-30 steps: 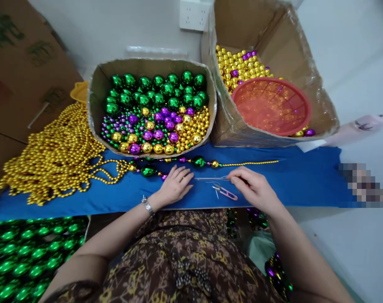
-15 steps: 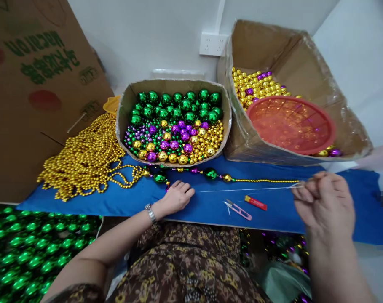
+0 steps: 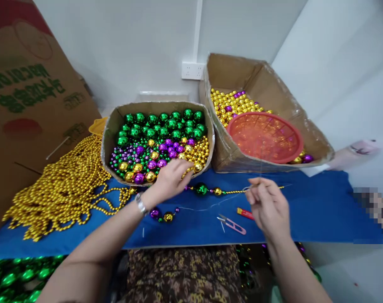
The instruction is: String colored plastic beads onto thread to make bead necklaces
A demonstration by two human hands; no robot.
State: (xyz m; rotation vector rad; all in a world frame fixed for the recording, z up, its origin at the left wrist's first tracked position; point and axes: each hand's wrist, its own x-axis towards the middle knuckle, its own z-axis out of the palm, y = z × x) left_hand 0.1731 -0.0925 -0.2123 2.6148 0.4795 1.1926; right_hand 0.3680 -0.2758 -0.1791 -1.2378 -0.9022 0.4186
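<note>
My left hand (image 3: 170, 179) reaches over the front rim of a cardboard box (image 3: 111, 126) filled with green, purple and gold beads (image 3: 161, 139), fingers curled among the gold ones. My right hand (image 3: 267, 204) hovers above the blue cloth (image 3: 314, 210), pinching a thin thread (image 3: 204, 207). The thread runs left towards a strand of strung beads (image 3: 207, 190) lying along the cloth in front of the box. A few strung purple and gold beads (image 3: 162, 215) lie near my left wrist.
Small pink snips (image 3: 232, 224) and a red tool (image 3: 244, 213) lie on the cloth by my right hand. A heap of gold bead strings (image 3: 61, 185) fills the left. A bigger carton (image 3: 270, 80) holds gold beads and a red basket (image 3: 264, 136). Green beads (image 3: 17, 277) lie lower left.
My left hand rose from the cloth and reached into the bead box. My right hand, which had pulled the thread out to the right, came back towards the middle.
</note>
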